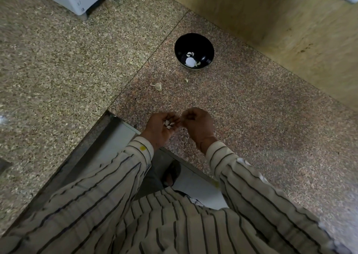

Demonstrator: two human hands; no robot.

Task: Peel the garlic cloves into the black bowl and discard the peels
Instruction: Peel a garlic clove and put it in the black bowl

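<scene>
Garlic peels (169, 124) cupped in left hand (161, 128); right hand (195, 122) pinching.

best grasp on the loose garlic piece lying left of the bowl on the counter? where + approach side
Judging from the head view: pinch the garlic piece across its plump rounded body, not the thin tail pointing left. Come from straight above; it lies flat on the granite counter with open space all around, apart from the bowl and the small scrap. Fingers on its near and far sides should close on the widest part.
</scene>
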